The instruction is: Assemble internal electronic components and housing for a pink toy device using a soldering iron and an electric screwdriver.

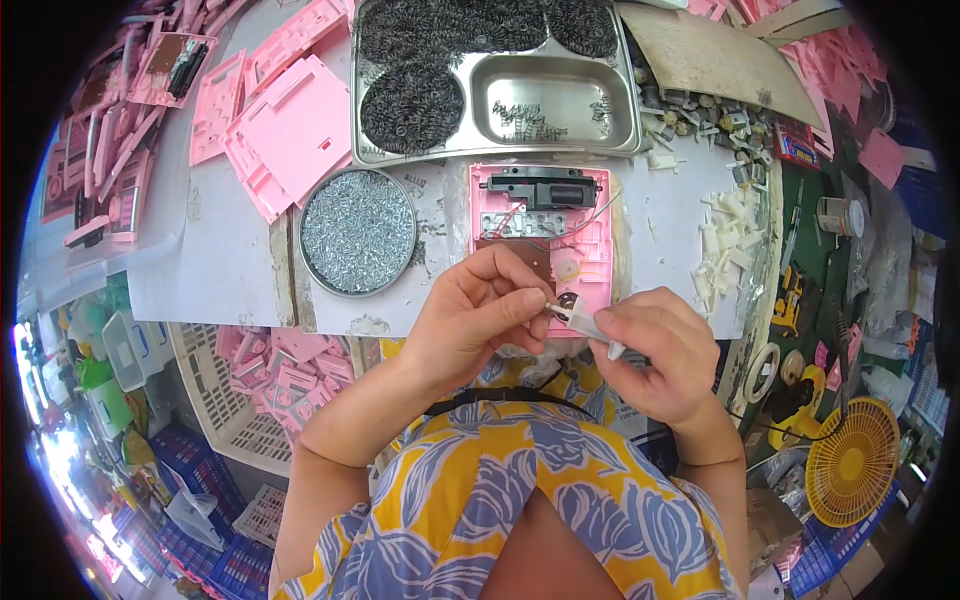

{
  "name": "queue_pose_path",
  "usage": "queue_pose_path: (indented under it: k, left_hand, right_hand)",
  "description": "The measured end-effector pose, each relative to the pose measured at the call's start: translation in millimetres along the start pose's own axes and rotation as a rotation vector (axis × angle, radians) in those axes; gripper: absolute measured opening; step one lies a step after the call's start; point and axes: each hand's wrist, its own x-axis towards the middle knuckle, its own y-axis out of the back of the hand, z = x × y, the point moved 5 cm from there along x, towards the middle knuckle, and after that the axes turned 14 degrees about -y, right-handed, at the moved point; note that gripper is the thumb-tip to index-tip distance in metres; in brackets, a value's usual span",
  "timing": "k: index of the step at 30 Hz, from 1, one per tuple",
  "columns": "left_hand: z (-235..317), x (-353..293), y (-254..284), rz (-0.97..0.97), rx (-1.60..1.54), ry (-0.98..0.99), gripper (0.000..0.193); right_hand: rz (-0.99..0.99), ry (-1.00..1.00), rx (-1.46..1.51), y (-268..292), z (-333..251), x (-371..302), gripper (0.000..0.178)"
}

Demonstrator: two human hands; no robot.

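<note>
the left hand (478, 308) pinches a small thin part (556, 309) between thumb and fingers; the right hand (660, 345) grips a smooth, angular white plastic piece (583, 318) at its fingertips, just beside that part, over the pink plastic shell's (598, 245) near end. a steel tray (555, 75) holds coiled springs (410, 108) (dark, densely heaped). the jar's (840, 216) label is too small to read.
</note>
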Motion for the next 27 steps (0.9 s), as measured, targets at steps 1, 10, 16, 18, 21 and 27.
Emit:
queue_pose_path:
  k: [1, 10, 16, 18, 21, 27]
  left_hand:
    - [-1, -2, 0, -0.011, 0.078, -0.038, 0.012]
    - [30, 17, -31, -0.344, 1.210, -0.418, 0.019]
    - [-3, 43, -46, -0.560, 1.915, -0.594, 0.014]
    - [-8, 45, -46, -0.593, 1.992, -0.522, 0.013]
    - [-11, 48, -43, -0.614, 1.998, -0.415, 0.014]
    - [-9, 50, -40, -0.626, 1.872, -0.474, 0.013]
  right_hand:
    - [-0.002, 0.019, -0.058, -3, -2, -2, 0.038]
    - [-0.048, -0.614, 0.559, 20, 51, -53, 0.030]
    - [0.081, -0.619, 0.628, 45, 59, -46, 0.028]
    - [0.089, -0.628, 0.571, 47, 64, -46, 0.028]
    - [0.085, -0.636, 0.482, 47, 74, -46, 0.028]
    - [0.091, -0.529, 0.299, 50, 78, -33, 0.026]
